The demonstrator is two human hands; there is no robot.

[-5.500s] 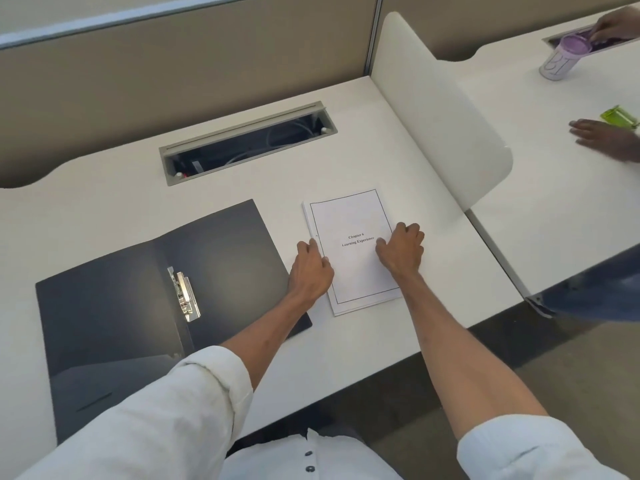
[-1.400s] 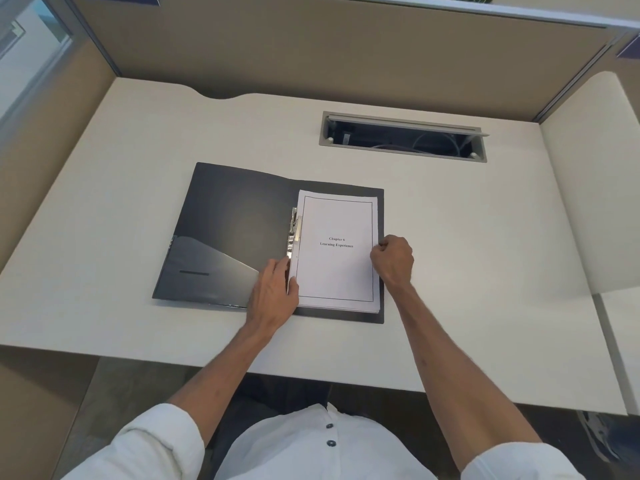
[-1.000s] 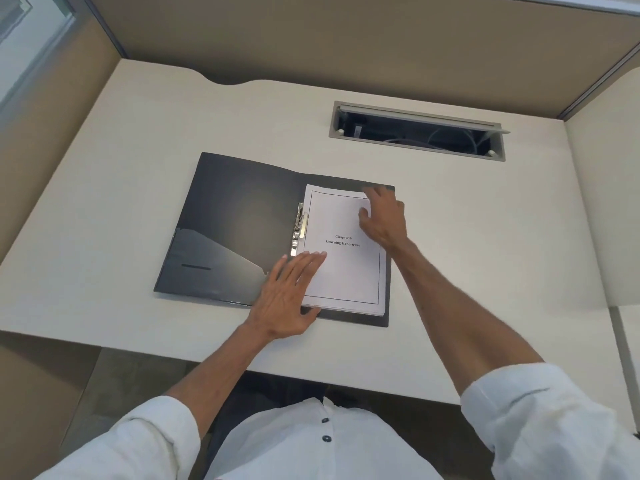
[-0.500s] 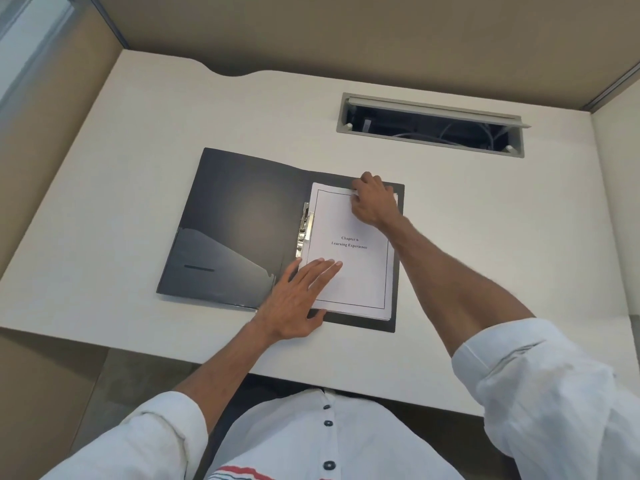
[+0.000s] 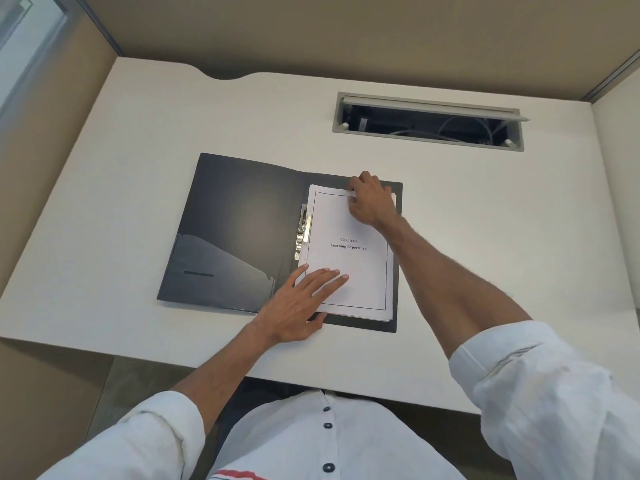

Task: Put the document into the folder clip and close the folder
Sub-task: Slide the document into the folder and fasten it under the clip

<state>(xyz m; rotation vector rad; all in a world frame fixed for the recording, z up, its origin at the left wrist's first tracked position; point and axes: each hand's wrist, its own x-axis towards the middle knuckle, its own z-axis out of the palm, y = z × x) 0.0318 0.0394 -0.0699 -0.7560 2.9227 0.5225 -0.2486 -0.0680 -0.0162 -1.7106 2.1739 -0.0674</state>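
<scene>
A black folder (image 5: 235,220) lies open on the white desk. On its right half rests the white document (image 5: 349,268), a stack of sheets titled "Chapter 6 Learning Experience". The metal clip (image 5: 302,233) runs along the spine, and the document's left edge lies against it. My left hand (image 5: 301,299) is flat on the document's lower left corner, fingers spread. My right hand (image 5: 369,199) pinches the top edge of the stack, lifting it slightly at the far end.
A grey cable slot (image 5: 427,123) with wires inside is set into the desk (image 5: 138,140) behind the folder. Beige partition walls (image 5: 346,32) close the desk at the back and on both sides. The desk's front edge runs just below the folder.
The document went from the bare desk onto the folder's right half. In the last second my right hand slid up to the document's top edge and my left hand flattened on the lower corner.
</scene>
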